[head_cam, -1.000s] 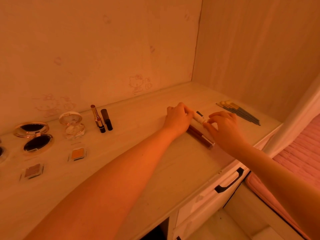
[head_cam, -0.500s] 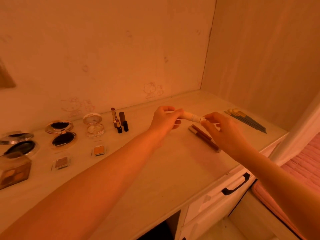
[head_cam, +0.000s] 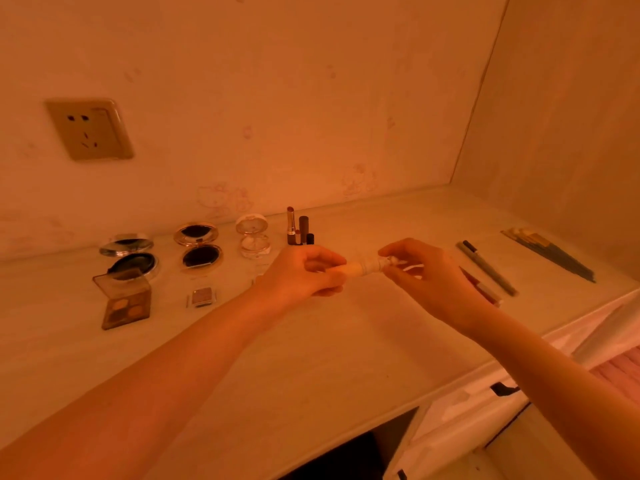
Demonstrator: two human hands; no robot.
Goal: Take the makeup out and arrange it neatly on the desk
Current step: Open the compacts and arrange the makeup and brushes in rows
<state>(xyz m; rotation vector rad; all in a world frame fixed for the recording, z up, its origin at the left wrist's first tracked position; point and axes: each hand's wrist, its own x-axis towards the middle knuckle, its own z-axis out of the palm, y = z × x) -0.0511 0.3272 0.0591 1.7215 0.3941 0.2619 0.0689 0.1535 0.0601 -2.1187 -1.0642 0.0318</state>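
Left hand [head_cam: 304, 271]: mid-frame, raised over the table [head_cam: 311, 358]; my fingers [head_cam: 325, 263] are curled tight round the left end of the tube [head_cam: 363, 268].
Right hand [head_cam: 426, 282]: just right of centre; thumb and forefinger pinch the tube's right end, the other fingers loosely bent.
Tube: pale and short, lying level between my two hands, lifted clear of the table.
Pens: a grey-green pen [head_cam: 486, 266] lies slantwise right of my right hand; a reddish pen [head_cam: 483, 289] sits just beside it, partly behind my wrist.
Brushes [head_cam: 550, 254]: a tight bundle at the right edge of the frame, near the side wall, well apart from the pens.
Lipsticks [head_cam: 298, 226]: standing upright at the back of the table, just above my left hand in the frame.
Compacts: three open ones in a row at left-centre, a silver compact [head_cam: 130, 256], a gold compact [head_cam: 200, 247] and a clear compact [head_cam: 252, 234].
Palette [head_cam: 124, 301]: open, in front of the silver compact, touching or overlapping it.
Small pan [head_cam: 202, 296]: alone in front of the gold compact.
Socket [head_cam: 90, 129]: on the wall, upper left of the frame.
Drawer handle [head_cam: 504, 389]: dark, lower right, below the table edge.
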